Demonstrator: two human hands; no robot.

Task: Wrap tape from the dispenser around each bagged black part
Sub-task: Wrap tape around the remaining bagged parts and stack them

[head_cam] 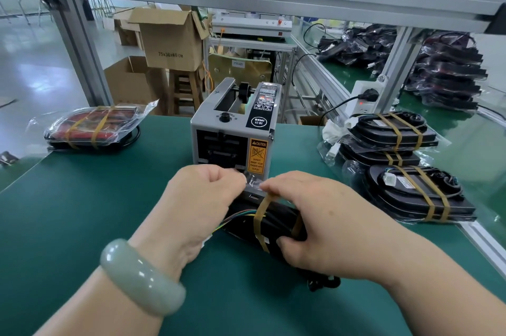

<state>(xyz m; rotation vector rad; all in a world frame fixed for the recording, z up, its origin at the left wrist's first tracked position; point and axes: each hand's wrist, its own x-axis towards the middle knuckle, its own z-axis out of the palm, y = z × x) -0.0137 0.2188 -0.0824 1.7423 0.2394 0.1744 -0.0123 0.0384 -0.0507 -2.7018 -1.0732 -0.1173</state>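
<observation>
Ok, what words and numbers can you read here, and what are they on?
"75x36x40 CM": cardboard box.
"CAUTION", then "DO NOT INSERT YOUR FINGERS INTO OUTLET": orange sticker on the tape dispenser.
"SEMI", with two Chinese characters below: black badge on the dispenser's top.
Too blurred: the white tag on the chair back, the panel icons, and the labels on the bagged black parts.

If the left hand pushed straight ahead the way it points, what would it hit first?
Probably the tape dispenser, its front face just beyond the left hand, which pinches the bagged black part by its clear flap. Depth is unclear.
</observation>
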